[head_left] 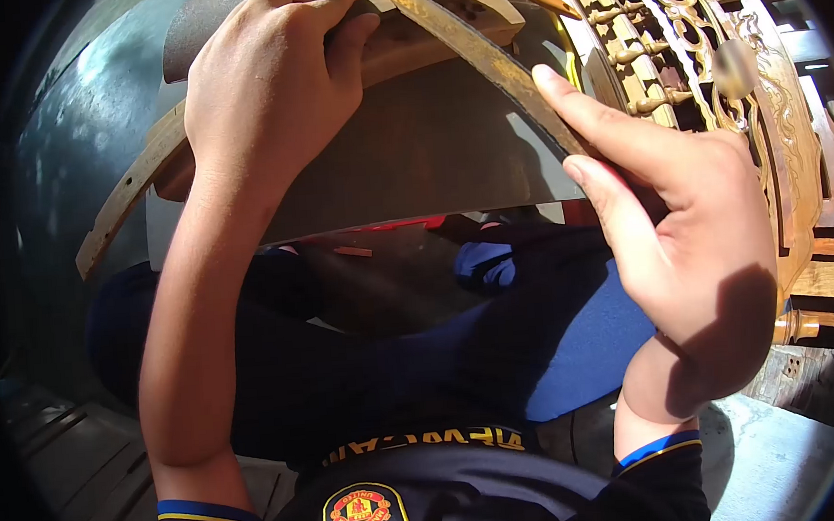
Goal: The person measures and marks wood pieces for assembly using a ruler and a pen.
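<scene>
My left hand (268,88) is closed at the upper left, over a curved wooden piece (441,35). A dark thing shows between its thumb and forefinger; most of what it grips is hidden. Another curved wooden strip with small holes (127,197) sticks out to the left below that hand. My right hand (686,201) pinches the near end of a long, narrow, worn brownish strip (481,56) between thumb and forefinger. This strip bows up and leftward, crossing in front of the curved wooden piece, and leaves the view at the top.
A dark grey smooth surface (430,155) lies under the wooden pieces, above my knees. Carved, varnished wooden furniture with turned spindles (648,55) stands close on the right. Grey sheeting or wall (75,138) curves along the left. Something red (386,226) shows beneath the surface edge.
</scene>
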Motion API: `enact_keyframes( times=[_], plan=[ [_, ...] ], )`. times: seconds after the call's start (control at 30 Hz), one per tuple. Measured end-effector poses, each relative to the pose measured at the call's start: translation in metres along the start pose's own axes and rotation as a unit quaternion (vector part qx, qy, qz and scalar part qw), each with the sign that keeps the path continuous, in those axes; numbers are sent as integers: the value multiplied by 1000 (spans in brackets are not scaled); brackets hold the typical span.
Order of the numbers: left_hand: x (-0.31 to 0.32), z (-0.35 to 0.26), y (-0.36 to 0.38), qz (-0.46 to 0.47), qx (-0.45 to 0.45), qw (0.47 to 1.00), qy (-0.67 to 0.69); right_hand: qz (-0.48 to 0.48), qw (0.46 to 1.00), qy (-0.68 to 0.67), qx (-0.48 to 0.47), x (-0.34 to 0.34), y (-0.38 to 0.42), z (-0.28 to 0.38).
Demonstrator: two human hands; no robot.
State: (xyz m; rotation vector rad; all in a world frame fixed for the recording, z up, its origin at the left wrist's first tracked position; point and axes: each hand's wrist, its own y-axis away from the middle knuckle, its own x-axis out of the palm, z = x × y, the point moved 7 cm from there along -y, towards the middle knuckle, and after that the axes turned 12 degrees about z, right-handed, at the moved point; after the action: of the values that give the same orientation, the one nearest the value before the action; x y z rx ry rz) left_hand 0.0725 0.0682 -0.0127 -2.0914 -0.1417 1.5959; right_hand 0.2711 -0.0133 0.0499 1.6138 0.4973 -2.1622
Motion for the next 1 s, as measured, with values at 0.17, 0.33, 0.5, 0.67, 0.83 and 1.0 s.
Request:
enact_keyframes(
  times=[0.17, 0.33, 0.5, 0.67, 0.83, 1.0],
  plan=[
    [5, -1, -4, 5, 2, 1000, -2, -52, 997, 43, 31, 45, -34, 5],
    [0, -2, -1, -14, 22, 999, -18, -12, 1000, -2, 25, 12, -9, 3],
    [1, -5, -3, 13, -12, 1000, 7, -12, 999, 6, 42, 39, -36, -7],
    [0, -3, -1, -43, 35, 998, -25, 24, 999, -6, 30, 2, -6, 6],
    [1, -5, -4, -15, 18, 1000, 8, -34, 999, -6, 28, 44, -47, -5],
    [-6, -1, -2, -28, 29, 999, 1, 57, 998, 17, 34, 2, -10, 9]
  ],
)
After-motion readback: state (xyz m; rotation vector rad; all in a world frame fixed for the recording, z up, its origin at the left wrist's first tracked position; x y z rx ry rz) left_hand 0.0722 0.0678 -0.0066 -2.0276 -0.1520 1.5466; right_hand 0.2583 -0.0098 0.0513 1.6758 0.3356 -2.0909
